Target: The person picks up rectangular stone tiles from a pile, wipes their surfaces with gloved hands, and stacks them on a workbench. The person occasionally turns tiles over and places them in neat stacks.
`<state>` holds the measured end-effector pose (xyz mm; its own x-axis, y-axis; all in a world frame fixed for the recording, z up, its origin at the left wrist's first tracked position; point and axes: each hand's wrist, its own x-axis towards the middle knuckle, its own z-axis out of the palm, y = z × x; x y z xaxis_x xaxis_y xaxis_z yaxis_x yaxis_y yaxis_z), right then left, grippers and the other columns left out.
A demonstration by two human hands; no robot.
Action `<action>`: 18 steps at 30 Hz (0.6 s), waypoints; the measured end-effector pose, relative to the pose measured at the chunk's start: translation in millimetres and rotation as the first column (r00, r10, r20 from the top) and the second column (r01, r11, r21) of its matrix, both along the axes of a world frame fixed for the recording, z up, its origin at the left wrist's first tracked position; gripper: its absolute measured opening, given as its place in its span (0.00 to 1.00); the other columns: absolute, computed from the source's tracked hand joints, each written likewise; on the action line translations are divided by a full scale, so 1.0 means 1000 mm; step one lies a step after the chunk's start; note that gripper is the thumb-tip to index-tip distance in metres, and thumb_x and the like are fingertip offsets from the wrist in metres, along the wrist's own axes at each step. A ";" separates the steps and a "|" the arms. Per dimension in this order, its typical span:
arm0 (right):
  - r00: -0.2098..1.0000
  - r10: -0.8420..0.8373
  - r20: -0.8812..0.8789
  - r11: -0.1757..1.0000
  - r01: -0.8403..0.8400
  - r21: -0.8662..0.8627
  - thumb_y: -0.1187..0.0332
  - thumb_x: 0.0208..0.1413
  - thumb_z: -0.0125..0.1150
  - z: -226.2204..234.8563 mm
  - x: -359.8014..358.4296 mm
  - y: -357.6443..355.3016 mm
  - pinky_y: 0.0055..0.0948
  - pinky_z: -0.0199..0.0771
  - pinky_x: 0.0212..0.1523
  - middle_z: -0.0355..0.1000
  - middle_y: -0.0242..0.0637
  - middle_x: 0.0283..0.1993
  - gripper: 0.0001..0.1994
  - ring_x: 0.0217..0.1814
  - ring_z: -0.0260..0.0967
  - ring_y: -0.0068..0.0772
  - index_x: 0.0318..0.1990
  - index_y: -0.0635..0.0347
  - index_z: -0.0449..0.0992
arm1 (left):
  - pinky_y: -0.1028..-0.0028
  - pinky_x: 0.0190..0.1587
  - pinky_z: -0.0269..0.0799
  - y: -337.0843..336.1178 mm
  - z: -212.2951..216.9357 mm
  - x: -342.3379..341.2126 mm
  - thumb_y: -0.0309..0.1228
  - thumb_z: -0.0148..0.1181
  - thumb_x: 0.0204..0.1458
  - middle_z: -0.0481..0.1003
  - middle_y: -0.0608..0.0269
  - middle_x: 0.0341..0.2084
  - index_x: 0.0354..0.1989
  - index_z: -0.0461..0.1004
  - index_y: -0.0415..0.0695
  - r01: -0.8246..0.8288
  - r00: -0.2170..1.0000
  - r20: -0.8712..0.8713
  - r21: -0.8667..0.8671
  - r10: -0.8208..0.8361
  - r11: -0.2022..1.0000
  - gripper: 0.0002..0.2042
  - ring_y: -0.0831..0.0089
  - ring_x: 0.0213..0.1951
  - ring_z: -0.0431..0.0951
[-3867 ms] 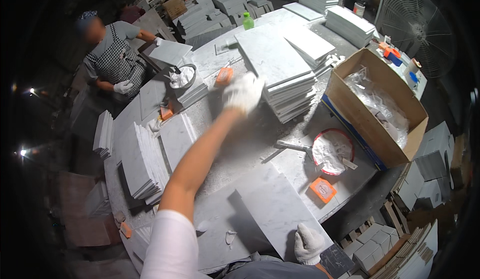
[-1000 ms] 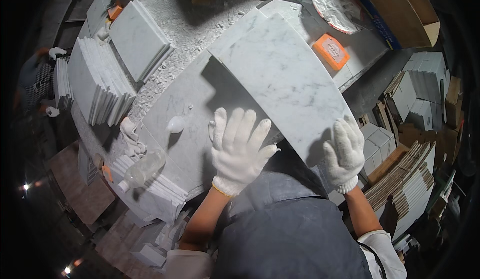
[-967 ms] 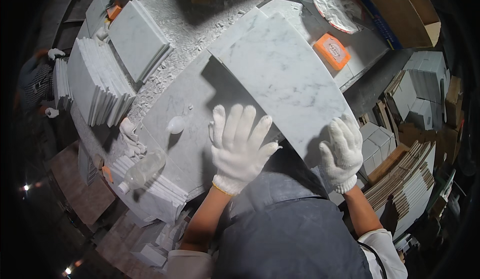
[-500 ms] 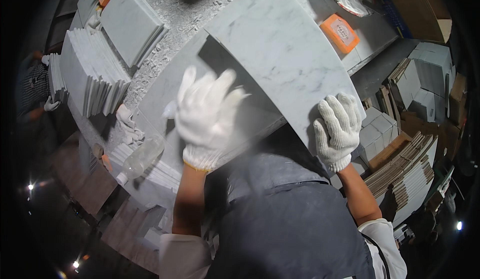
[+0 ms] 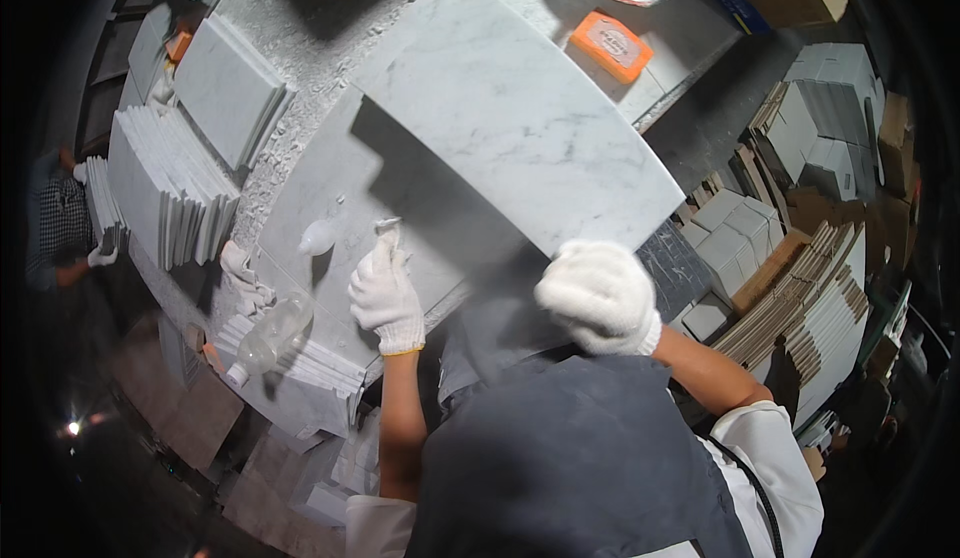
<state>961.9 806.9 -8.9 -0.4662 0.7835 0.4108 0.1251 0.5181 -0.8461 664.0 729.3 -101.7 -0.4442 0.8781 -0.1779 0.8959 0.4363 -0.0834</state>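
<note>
My left hand (image 5: pixel 387 303), in a white knitted glove, is closed with the thumb upward. A small, flat, pale piece (image 5: pixel 387 225) sticks out at its fingertips; its kind is unclear. Below lies a grey-white marble slab (image 5: pixel 310 183), with a small translucent white object (image 5: pixel 317 238) on it. A second marble slab (image 5: pixel 520 108) lies across the first, overhanging toward me. By its near edge, my gloved right hand (image 5: pixel 600 298) is curled like a fist, slightly blurred. Its fingertips are hidden, so I cannot see what they hold.
A clear plastic bottle (image 5: pixel 272 336) lies at the left near a crumpled cloth (image 5: pixel 242 273). Stacked marble tiles (image 5: pixel 170 183) stand beyond. An orange block (image 5: pixel 611 46) sits behind the slabs. Cartons (image 5: pixel 735 243) are piled at the right. Another person's gloved hand (image 5: pixel 102 256) shows far left.
My left hand has gone from spread and blurred to closed around the small flat piece. My right hand has left the upper slab's top and curled at its near edge. The view has shifted.
</note>
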 end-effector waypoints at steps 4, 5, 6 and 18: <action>0.999 0.022 -0.042 0.997 -0.025 -0.070 0.69 0.51 0.70 0.000 -0.010 -0.024 0.40 0.78 0.36 0.78 0.37 0.38 0.17 0.37 0.77 0.44 0.51 0.53 0.81 | 0.57 0.46 0.73 0.009 0.014 -0.007 0.36 0.63 0.58 0.80 0.61 0.37 0.52 0.81 0.51 0.100 0.984 0.123 0.194 -0.125 0.976 0.14 0.56 0.41 0.77; 0.999 0.038 -0.039 0.997 -0.041 -0.068 0.69 0.51 0.70 0.001 -0.011 -0.026 0.40 0.78 0.36 0.78 0.37 0.37 0.18 0.38 0.77 0.44 0.51 0.54 0.81 | 0.58 0.46 0.72 0.012 0.022 -0.005 0.32 0.62 0.59 0.80 0.58 0.36 0.52 0.82 0.47 0.106 0.977 0.153 0.241 -0.146 0.965 0.14 0.54 0.40 0.77; 0.998 0.042 -0.046 0.997 -0.044 -0.061 0.69 0.50 0.70 0.002 -0.010 -0.027 0.40 0.78 0.36 0.78 0.37 0.37 0.19 0.39 0.77 0.44 0.52 0.54 0.81 | 0.58 0.46 0.72 0.016 0.032 -0.001 0.31 0.62 0.57 0.80 0.57 0.36 0.50 0.82 0.45 0.223 0.957 0.096 0.361 -0.274 0.906 0.13 0.54 0.40 0.77; 0.893 0.073 0.444 0.997 -0.052 -0.061 0.65 0.54 0.63 0.043 -0.003 0.009 0.35 0.78 0.36 0.78 0.33 0.45 0.19 0.41 0.79 0.37 0.55 0.41 0.78 | 0.59 0.59 0.72 0.057 0.146 0.061 0.21 0.64 0.40 0.81 0.64 0.38 0.43 0.83 0.47 0.473 0.473 0.580 0.467 -0.663 0.747 0.18 0.55 0.46 0.78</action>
